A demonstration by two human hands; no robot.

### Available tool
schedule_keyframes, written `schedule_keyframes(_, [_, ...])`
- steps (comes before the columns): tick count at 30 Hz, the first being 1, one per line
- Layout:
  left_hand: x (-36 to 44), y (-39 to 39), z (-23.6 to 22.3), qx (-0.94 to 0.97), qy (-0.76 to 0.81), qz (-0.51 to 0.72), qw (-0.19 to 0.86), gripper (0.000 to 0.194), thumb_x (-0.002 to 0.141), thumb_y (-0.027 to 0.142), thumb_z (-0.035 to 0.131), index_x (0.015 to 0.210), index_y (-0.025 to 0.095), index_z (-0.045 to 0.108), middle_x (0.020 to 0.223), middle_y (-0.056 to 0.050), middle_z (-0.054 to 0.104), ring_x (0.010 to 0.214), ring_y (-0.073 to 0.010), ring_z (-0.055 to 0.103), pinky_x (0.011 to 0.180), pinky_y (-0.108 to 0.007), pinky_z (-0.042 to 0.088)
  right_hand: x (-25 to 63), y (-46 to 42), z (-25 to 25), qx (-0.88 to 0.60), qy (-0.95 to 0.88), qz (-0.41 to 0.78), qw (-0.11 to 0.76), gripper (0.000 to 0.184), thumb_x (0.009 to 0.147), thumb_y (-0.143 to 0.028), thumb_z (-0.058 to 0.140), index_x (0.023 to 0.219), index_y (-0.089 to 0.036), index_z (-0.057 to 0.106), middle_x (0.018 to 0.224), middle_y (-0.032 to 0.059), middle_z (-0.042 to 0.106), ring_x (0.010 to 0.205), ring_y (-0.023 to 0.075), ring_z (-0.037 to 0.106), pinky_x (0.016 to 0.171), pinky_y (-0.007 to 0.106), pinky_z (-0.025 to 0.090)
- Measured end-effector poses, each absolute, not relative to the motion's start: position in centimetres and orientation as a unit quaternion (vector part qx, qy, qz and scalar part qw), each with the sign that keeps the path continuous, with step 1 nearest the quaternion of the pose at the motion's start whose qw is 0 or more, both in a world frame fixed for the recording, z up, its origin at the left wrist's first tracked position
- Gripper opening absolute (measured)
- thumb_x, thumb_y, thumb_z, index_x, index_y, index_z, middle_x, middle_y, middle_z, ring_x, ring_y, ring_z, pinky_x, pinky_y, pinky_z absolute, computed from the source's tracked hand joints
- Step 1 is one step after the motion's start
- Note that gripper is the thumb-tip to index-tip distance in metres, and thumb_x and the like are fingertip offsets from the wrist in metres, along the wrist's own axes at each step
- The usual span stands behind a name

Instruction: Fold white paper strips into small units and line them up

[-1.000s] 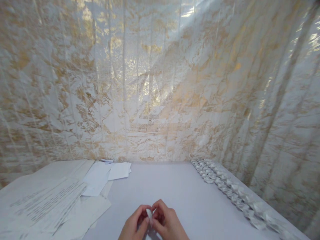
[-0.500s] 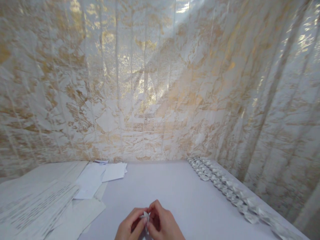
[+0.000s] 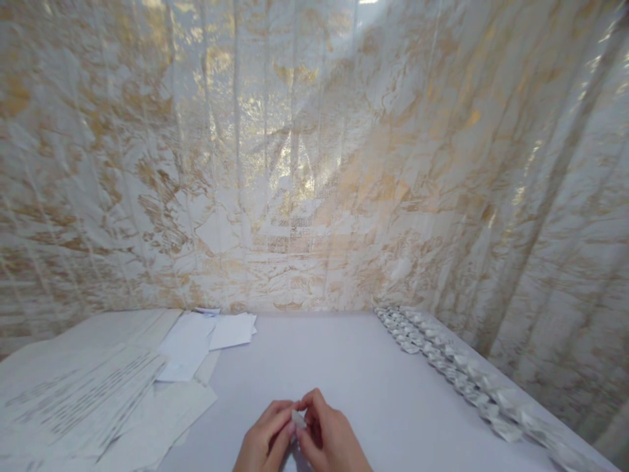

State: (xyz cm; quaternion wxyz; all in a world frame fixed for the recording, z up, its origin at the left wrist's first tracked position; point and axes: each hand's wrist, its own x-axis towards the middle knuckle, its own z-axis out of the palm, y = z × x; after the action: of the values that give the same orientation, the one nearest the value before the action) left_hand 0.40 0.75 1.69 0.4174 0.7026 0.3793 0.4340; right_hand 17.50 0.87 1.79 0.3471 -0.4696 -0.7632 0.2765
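Your left hand (image 3: 263, 438) and right hand (image 3: 333, 436) meet at the near edge of the table (image 3: 319, 360), fingers curled, both pinching one small pale folded piece (image 3: 297, 418) between their fingertips. It looks like stiff paper, with a narrow, wedge-shaped end poking up between your thumbs and forefingers; more pale material shows below, between your hands, though you cannot tell from here whether it belongs to the same piece. The tabletop under your hands is smooth, matte and faintly lilac-white. To your left, flat printed sheets (image 3: 93, 400) overlap in a loose fan, greyish and lined with dark text, their corners sharp. Brighter, blank white paper (image 3: 184, 351) lies on their far side, with small rectangular slips (image 3: 232, 331) just beside it. Along your right, well apart from your hands, knobbly rows of folded shapes (image 3: 472, 383) run from the far edge toward you, grey-white, crisp and faceted, packed close like scales. Ahead hangs glossy sheeting (image 3: 314, 164), marbled white and gold, creased into vertical folds that catch the light.
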Motion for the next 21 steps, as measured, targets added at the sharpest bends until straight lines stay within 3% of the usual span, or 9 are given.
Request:
schedule_keyframes(9, [0.54, 0.95, 0.95, 0.703, 0.350, 0.426, 0.449, 0.034, 0.098, 0.046, 0.048, 0.109, 0.025, 0.073, 0.106, -0.008, 0.068, 0.086, -0.0202, 0.065, 0.075, -0.028, 0.052, 17.31, 0.84, 2.29, -0.454, -0.730, 0.329, 0.392, 0.015, 0.083, -0.017, 0.050, 0.095, -0.024, 0.045, 0.066, -0.0055, 0.050, 0.058, 0.0143, 0.050, 0.057, 0.022, 0.037])
schedule_keyframes(15, [0.31, 1.14, 1.18, 0.693, 0.369, 0.427, 0.450, 0.027, 0.096, 0.037, 0.054, 0.106, 0.023, 0.074, 0.106, -0.007, 0.070, 0.102, -0.0236, 0.064, 0.092, -0.031, 0.049, 17.24, 0.81, 2.30, -0.429, -0.738, 0.354, 0.381, 0.029, 0.074, -0.015, 0.058, 0.098, -0.024, 0.046, 0.067, -0.0078, 0.047, 0.056, 0.0119, 0.045, 0.053, 0.020, 0.033])
schedule_keyframes(21, [0.24, 1.35, 1.06, 0.679, 0.372, 0.431, 0.464, 0.033, 0.094, 0.045, 0.056, 0.108, 0.022, 0.075, 0.105, -0.009, 0.072, 0.101, -0.0254, 0.065, 0.092, -0.032, 0.050, 17.18, 1.07, 1.56, -0.418, -0.726, 0.375, 0.397, 0.024, 0.077, -0.018, 0.055, 0.098, -0.022, 0.046, 0.064, -0.0086, 0.045, 0.053, 0.0113, 0.042, 0.050, 0.021, 0.030])
